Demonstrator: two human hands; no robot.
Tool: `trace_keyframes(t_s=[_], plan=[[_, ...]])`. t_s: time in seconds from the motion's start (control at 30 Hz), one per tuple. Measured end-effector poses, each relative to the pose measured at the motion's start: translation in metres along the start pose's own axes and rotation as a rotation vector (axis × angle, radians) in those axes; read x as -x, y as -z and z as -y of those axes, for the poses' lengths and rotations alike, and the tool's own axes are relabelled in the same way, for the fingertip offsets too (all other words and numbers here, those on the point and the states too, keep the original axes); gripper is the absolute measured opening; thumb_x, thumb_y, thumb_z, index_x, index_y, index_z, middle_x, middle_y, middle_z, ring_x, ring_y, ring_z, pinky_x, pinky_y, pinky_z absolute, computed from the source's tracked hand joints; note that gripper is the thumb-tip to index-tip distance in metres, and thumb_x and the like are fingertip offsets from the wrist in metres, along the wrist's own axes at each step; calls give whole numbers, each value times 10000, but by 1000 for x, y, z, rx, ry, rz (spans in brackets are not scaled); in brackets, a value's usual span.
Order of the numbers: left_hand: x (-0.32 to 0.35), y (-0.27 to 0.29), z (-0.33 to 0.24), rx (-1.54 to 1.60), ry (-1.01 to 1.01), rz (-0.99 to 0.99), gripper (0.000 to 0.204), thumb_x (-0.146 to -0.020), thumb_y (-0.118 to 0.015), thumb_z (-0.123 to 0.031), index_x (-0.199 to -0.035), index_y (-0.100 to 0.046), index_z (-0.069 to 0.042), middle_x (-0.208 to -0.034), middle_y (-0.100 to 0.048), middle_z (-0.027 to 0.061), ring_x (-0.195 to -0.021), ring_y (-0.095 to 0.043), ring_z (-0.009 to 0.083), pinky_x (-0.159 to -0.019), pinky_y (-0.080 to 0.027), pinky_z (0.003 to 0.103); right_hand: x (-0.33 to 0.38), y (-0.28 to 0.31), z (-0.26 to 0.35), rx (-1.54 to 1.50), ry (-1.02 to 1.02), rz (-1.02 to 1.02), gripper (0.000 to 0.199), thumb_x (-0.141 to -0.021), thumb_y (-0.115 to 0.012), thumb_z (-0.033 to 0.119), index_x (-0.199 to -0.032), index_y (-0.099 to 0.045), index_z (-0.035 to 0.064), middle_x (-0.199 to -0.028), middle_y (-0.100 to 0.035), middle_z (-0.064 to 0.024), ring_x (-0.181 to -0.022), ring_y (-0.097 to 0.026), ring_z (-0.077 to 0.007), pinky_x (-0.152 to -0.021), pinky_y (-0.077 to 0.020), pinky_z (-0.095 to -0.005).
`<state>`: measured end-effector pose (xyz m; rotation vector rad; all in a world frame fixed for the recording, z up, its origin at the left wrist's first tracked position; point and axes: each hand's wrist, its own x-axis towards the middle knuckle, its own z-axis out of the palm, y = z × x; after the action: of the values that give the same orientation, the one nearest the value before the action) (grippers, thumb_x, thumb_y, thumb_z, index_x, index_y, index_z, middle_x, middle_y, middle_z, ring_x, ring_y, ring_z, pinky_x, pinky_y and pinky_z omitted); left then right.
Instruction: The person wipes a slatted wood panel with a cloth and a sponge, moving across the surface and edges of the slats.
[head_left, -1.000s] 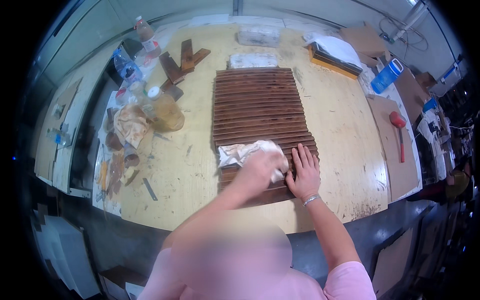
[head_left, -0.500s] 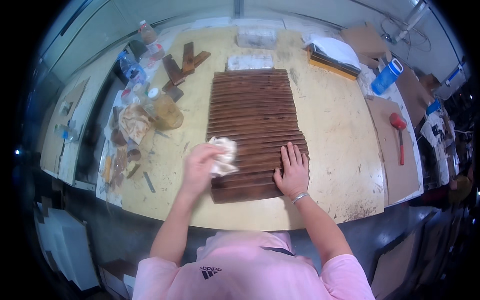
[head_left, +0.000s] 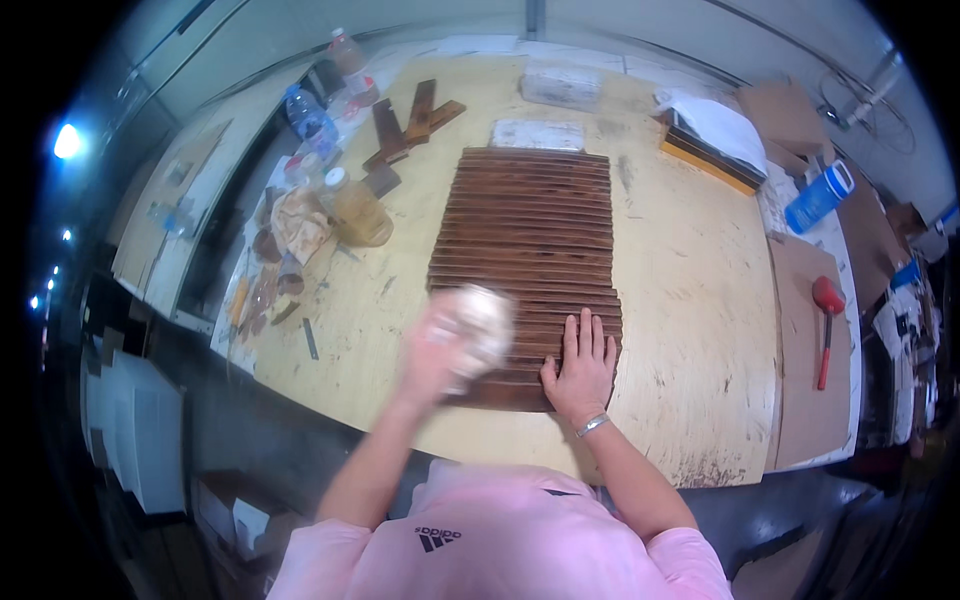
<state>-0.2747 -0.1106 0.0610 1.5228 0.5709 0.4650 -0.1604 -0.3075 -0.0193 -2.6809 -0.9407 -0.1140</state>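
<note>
Dark brown wooden slats (head_left: 530, 220) lie side by side across the middle of the table, forming a ribbed panel. My left hand (head_left: 432, 348), smeared by motion, grips a crumpled whitish cloth (head_left: 484, 328) over the panel's near left part. Whether the cloth touches the wood there is hard to see. Flat on the near right part of the slats rests my right hand (head_left: 584, 368), fingers stretched out and holding nothing. Two pale wrapped blocks stand beyond the far end, the nearer block (head_left: 538, 135) close against the slats.
At the left stand a jar of yellowish liquid (head_left: 358, 212), a stained rag (head_left: 300, 225) and plastic bottles (head_left: 312, 122). Loose wood pieces (head_left: 420, 112) lie behind them. To the right are a red mallet (head_left: 826, 297) on cardboard, a blue bottle (head_left: 820, 197) and a black-and-yellow box (head_left: 705, 155).
My left hand has shifted with the cloth slightly right and toward me along the slats. My right hand stays on the panel. The whole view has turned a little.
</note>
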Motion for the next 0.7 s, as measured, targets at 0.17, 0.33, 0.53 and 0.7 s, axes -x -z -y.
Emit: trace_keyframes(t_s=[0.17,0.33,0.53,0.7], plan=[[24,3,66,-934,-760,293,373,-816,-609,25,-1139,-730,-118,-1163,-693,139,-1087,-626,295,-964,-504,427,0,-2,-5,1,1,0,768,-879,-613,380,-1509,-405,-8,-1640,-269,-207,-1512,-258,-361,-1209,-192,-563],[44,140,87,-1060,-300,-354,351,-854,-528,78,-1119,-718,-49,-1133,-693,169,-1073,-623,346,-967,-486,449,2,-1,-6,-35,25,-27,756,-881,-613,355,-1509,-404,-10,-1634,-281,-212,-1502,-277,-369,-1204,-205,-570],[18,-22,53,-982,-529,-95,394,-845,-557,10,-1198,-692,-100,-1250,-661,148,-1133,-602,362,-1009,-456,464,0,-1,-7,-71,29,-41,733,-870,-628,308,-1493,-420,-18,-1621,-305,-214,-1483,-304,-381,-1193,-222,-575],[-5,17,72,-1007,-686,67,443,-745,-650,4,-1153,-729,-148,-1242,-675,106,-1074,-619,313,-941,-497,437,-1,5,-4,-98,26,-31,731,-868,-643,326,-1479,-438,-19,-1618,-313,-211,-1469,-325,-387,-1187,-236,-576]])
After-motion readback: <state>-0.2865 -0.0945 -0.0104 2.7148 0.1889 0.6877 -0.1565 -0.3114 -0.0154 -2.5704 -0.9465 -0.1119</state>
